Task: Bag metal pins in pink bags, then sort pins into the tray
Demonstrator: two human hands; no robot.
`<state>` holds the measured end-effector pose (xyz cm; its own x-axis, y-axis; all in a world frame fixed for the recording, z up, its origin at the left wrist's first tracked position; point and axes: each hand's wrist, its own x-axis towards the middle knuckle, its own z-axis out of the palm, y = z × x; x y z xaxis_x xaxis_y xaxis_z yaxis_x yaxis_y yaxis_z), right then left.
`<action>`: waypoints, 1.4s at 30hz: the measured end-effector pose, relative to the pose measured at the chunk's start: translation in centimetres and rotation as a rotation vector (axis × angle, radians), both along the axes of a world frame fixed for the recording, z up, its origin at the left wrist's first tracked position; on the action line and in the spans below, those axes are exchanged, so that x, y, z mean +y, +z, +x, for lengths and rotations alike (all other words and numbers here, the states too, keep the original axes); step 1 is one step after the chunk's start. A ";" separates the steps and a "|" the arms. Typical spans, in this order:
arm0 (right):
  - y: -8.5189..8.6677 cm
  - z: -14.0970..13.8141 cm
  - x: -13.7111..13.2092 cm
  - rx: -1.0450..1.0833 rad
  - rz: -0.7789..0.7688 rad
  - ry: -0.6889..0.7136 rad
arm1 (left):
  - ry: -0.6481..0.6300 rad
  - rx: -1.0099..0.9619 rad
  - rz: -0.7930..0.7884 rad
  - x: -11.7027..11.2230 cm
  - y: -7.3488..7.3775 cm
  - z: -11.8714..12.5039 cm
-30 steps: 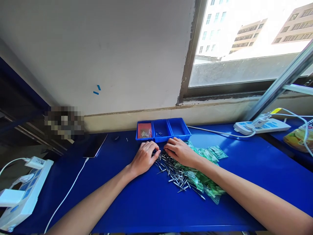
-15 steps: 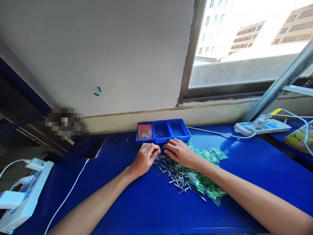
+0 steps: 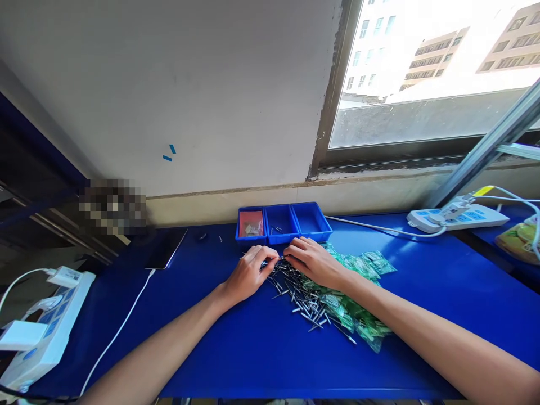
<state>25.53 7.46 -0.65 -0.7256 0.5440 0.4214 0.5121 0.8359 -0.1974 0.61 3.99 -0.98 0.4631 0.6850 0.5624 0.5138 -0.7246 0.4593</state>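
My left hand [image 3: 248, 271] is closed in a pinch just in front of the blue bins. Thumb and forefinger meet over the far side of a loose pile of silver blind rivets [image 3: 310, 306]. From the right, my right hand [image 3: 314, 261] reaches over the pile with its fingers bent in, tips close to those of the left. Between the fingertips shows a small metal piece [image 3: 282, 257], apparently a blind rivet, mostly covered by the fingers. Green-tinted plastic bags [image 3: 363, 267] lie under and beside my right wrist, touching the pile.
Three joined blue bins [image 3: 312, 221] stand by the wall; the left one holds a reddish packet [image 3: 250, 224], the middle one a few rivets. A phone [image 3: 166, 249] on a white cable lies left. Power strips [image 3: 481, 218] sit at both sides of the blue table [image 3: 236, 360].
My hands have come closer together, and the fingertips now nearly meet at the small metal piece. The right fingers have closed in. The camera view has shifted slightly.
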 end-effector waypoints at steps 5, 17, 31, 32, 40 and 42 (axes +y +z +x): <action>0.0 -0.1 -0.1 0.019 0.001 0.018 | -0.025 -0.009 -0.022 -0.1 0.2 0.1; 0.0 -0.1 -0.2 0.065 0.017 -0.036 | 0.133 0.127 0.056 0.5 0.2 0.3; -0.2 -0.2 -0.1 0.069 0.040 -0.046 | 0.143 0.185 0.054 0.4 0.4 0.4; -0.2 -0.2 -0.1 0.062 0.043 -0.042 | 0.143 0.188 0.053 0.4 0.4 0.4; -0.3 0.0 0.1 0.046 0.067 -0.018 | 0.138 0.183 0.047 0.5 0.4 0.4; -0.3 0.0 0.1 0.049 0.069 -0.012 | 0.147 0.168 0.043 0.5 0.3 0.3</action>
<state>25.49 7.54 -0.92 -0.6969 0.5211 0.4926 0.5133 0.8422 -0.1648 0.95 4.47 -0.63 0.4500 0.7288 0.5161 0.6817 -0.6537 0.3287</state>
